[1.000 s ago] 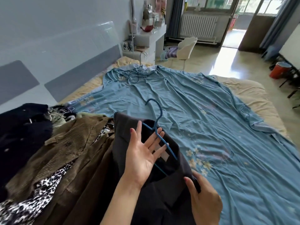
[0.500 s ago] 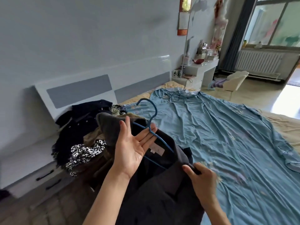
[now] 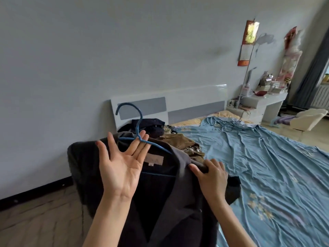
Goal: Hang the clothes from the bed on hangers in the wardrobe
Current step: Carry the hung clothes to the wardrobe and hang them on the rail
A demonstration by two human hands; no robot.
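Note:
A dark grey jacket (image 3: 165, 198) hangs on a blue hanger (image 3: 137, 129), held up in front of me beside the bed (image 3: 267, 166). My left hand (image 3: 122, 164) is palm-up with fingers spread, and the hanger's neck rests between its fingertips. My right hand (image 3: 210, 177) grips the jacket's right shoulder. Behind the jacket, a pile of clothes (image 3: 170, 138) lies on the bed near the headboard: dark garments, a brown corduroy jacket and a leopard-print piece. The wardrobe is out of view.
A white and grey headboard (image 3: 178, 104) stands against the grey wall. A white dressing table (image 3: 263, 102) with clutter and a cream chair (image 3: 309, 118) stand at the far right. Cables (image 3: 229, 125) lie on the blue sheet. Wooden floor (image 3: 35, 220) is at lower left.
I have lifted the jacket on its hanger higher and turned my view left, away from the bed toward the wall. Both hands keep their hold.

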